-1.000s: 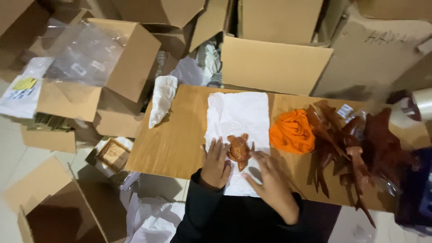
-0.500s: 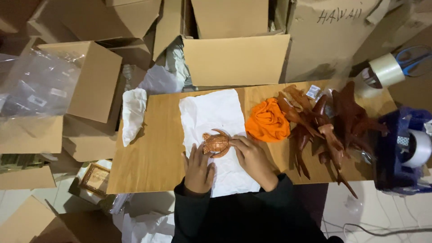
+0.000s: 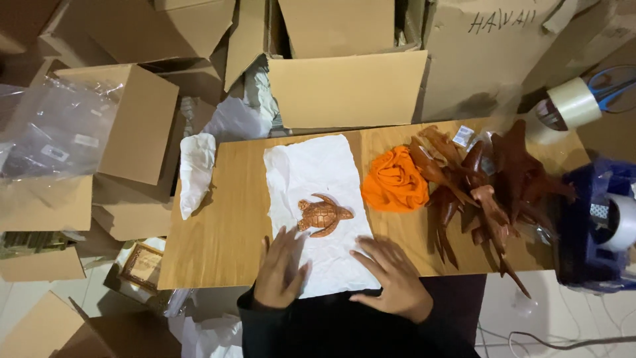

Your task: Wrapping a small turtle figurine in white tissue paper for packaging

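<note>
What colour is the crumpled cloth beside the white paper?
Orange; the crumpled cloth shows clearly in the head view.

One wooden turtle (image 3: 323,216), one white paper sheet (image 3: 318,174), one orange cloth (image 3: 395,180), two tape rolls (image 3: 568,103), two hands (image 3: 281,268).

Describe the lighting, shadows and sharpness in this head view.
Head view: dim, warm indoor light; the white paper sheet is brightest, without glare. The wooden turtle is sharp and casts a small soft shadow. Left hand and right hand look slightly soft. The pile of dark wooden carvings loses detail in shadow, and the boxes at the corners look darker.
</note>
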